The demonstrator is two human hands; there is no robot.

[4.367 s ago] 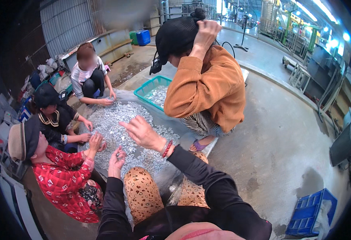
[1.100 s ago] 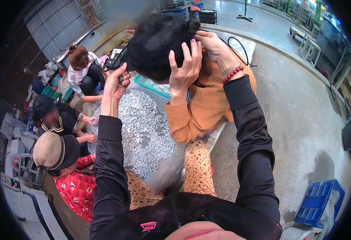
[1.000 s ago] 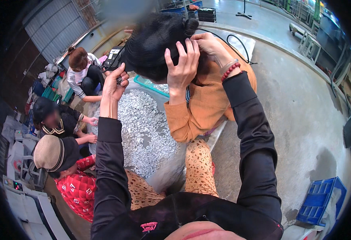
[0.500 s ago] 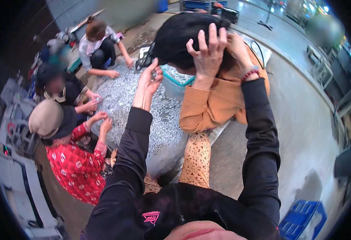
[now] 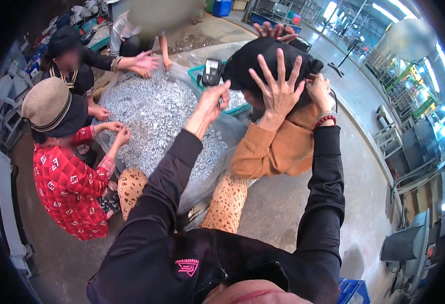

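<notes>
A person in an orange top (image 5: 283,149) crouches in front of me, head bent, wearing black headgear (image 5: 255,58) with a small black device (image 5: 211,72) on its front. My left hand (image 5: 209,104) is raised to the front edge of the headgear, just below the device, fingertips pinched there. My right hand (image 5: 318,91), with a red bead bracelet at the wrist, is at the back of that head beside the hair bun, its fingers partly hidden. That person's own hand (image 5: 278,88) lies spread on top of the head between my two hands.
A big heap of small silvery metal parts (image 5: 151,111) lies on a grey sheet to the left, with a teal tray (image 5: 197,76) behind. Three other people sit around it, hands in the parts. A blue crate (image 5: 354,293) stands on the concrete floor at lower right.
Both my hands have gone up from the heap of parts to the head of the person in orange. Over the last second they stayed there while my view swung.
</notes>
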